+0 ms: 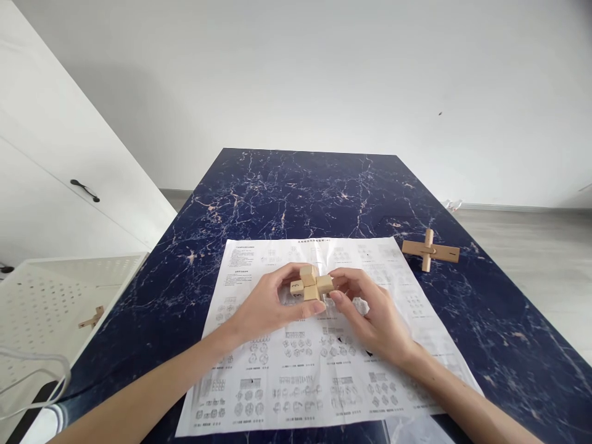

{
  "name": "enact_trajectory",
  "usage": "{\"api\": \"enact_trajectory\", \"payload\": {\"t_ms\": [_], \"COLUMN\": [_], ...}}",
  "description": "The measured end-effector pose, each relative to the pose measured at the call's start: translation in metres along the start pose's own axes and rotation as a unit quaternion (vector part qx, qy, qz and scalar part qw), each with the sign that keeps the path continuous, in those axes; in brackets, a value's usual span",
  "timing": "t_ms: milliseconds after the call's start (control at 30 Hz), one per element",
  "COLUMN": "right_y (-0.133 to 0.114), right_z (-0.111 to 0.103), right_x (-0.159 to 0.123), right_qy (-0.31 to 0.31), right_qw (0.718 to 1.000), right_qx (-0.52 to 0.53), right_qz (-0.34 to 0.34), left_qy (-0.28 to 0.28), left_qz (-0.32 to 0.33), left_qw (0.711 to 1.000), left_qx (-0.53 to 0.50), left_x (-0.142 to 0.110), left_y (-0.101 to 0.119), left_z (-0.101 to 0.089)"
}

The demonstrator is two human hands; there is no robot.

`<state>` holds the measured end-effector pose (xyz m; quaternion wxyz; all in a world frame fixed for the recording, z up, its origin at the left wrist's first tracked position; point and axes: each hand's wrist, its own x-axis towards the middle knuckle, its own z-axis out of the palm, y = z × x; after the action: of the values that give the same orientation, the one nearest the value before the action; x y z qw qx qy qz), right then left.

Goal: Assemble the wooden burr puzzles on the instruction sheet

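Note:
A pale wooden burr puzzle of interlocking blocks, with dark marks on one block, is held just above a printed sheet. My left hand is closed on it from the left, its thumb along the near side. From the right, my right hand pinches the puzzle's right end between thumb and fingers. Part of the puzzle is hidden behind the fingers. Beneath both hands lies the creased instruction sheet, covered in small diagrams and text.
A cross-shaped wooden puzzle lies right of the sheet on the dark blue marble-patterned table. Left of the table stands a white perforated surface with a small wooden piece and a white cable. A white cabinet rises behind it.

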<state>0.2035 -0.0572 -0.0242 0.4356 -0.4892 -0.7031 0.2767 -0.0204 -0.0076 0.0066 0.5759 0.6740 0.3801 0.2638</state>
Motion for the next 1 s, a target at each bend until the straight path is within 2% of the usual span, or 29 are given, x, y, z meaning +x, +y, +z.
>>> {"api": "enact_trajectory", "payload": {"t_ms": [333, 467, 600, 867, 1000], "right_y": [-0.0025, -0.0023, -0.0009, -0.0009, -0.0022], "right_z": [-0.0013, -0.0020, -0.0017, -0.0032, -0.0044], "right_x": [0.0012, 0.0013, 0.0008, -0.0008, 0.0002], "right_qy": [-0.006, -0.018, -0.036, -0.033, -0.023], "right_qw": [1.000, 1.000, 0.999, 0.999, 0.999], "right_qx": [0.008, 0.005, -0.015, -0.002, 0.023], "right_qz": [0.006, -0.004, -0.021, -0.035, -0.038], "left_qy": [0.047, 0.023, 0.004, -0.015, 0.003], "left_qz": [-0.002, 0.028, 0.027, 0.017, 0.012], "left_qw": [0.996, 0.999, 0.999, 0.999, 0.998], "left_qx": [-0.074, -0.032, -0.016, -0.030, -0.058], "left_x": [0.0010, 0.0011, 0.0007, 0.0014, 0.0029], "left_y": [-0.0019, -0.0035, -0.0034, -0.0046, -0.0087], "left_z": [-0.0044, -0.0023, -0.0003, -0.0028, -0.0067]}}
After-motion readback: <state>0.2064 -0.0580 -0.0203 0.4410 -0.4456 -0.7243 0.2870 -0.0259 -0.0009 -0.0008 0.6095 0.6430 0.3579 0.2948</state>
